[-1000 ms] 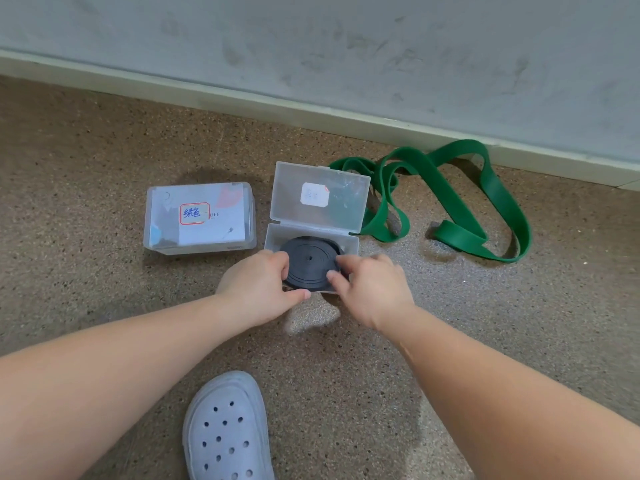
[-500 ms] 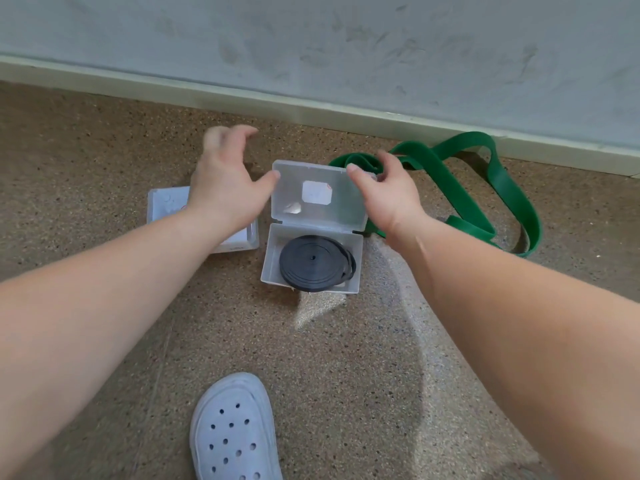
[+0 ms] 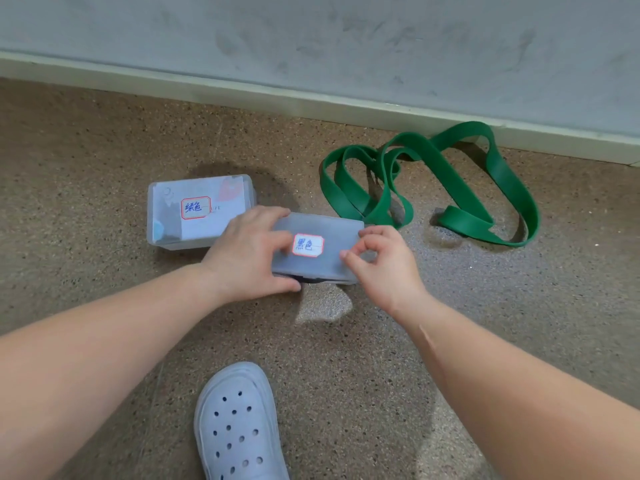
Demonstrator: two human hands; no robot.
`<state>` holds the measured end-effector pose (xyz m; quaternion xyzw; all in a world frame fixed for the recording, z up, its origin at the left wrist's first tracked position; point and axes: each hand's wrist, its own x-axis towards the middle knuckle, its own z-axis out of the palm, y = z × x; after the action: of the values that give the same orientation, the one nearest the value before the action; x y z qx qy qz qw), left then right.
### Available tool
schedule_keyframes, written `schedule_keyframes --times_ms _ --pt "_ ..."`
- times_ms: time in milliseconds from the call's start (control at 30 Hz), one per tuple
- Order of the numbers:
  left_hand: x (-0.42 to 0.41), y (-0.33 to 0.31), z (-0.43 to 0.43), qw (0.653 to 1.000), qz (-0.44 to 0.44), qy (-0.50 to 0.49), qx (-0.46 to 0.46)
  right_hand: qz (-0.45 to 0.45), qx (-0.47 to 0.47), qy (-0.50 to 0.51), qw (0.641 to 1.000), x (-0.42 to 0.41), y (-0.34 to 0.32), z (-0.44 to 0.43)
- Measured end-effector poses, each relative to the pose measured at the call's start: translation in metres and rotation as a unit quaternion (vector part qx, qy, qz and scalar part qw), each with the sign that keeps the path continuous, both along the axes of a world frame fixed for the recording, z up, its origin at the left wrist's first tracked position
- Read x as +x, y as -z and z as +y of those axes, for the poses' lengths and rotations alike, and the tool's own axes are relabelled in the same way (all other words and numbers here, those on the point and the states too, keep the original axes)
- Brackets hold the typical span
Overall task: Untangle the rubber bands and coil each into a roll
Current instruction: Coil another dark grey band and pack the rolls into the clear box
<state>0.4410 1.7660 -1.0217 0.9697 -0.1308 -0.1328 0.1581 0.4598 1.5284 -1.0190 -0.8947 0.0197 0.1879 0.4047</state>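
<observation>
Translucent plastic box (image 3: 332, 266) with a red-bordered label sits between the hands, its lid lowered almost shut over a black rubber band (image 3: 313, 279) that shows only at the front gap. The left hand (image 3: 249, 252) presses flat on the lid, and the right hand (image 3: 379, 263) pinches the lid's right end. Beyond the right hand, a green flat rubber band (image 3: 464, 221) lies loose and tangled.

Both bare forearms reach forward from lower corners, converging toward centre. Left hand (image 3: 252, 251) palm down, fingers straight, laid flat across lid of box (image 3: 332, 230), thumb along near edge. Right hand (image 3: 384, 268) at box's right end, fingers curled, thumb tip on lid.
</observation>
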Motion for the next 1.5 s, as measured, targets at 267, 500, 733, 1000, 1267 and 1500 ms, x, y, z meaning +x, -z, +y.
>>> schedule_keyframes --times_ms 267,500,733,1000,1267,1500 --pt "0.022 0.011 -0.033 0.984 0.050 0.066 0.159 -0.022 -0.030 -0.028 0.999 -0.026 0.009 0.009" --pt "0.033 0.015 -0.037 0.989 0.037 0.039 0.138 0.055 0.030 0.066 0.996 -0.030 0.008 0.006" --pt "0.033 -0.031 -0.049 0.934 0.211 -0.216 -0.189 0.089 0.158 0.203 0.962 -0.015 -0.024 -0.004" --pt "0.028 -0.069 -0.103 0.924 0.219 -0.244 -0.196 0.191 0.156 0.158 0.956 -0.028 -0.048 -0.040" --pt "0.030 -0.059 -0.077 0.876 0.240 -0.324 -0.263 0.179 0.162 0.168 0.956 -0.015 -0.038 -0.004" --pt "0.033 -0.046 -0.063 0.821 0.285 -0.366 -0.333 0.087 0.073 0.055 0.992 0.011 -0.035 0.035"
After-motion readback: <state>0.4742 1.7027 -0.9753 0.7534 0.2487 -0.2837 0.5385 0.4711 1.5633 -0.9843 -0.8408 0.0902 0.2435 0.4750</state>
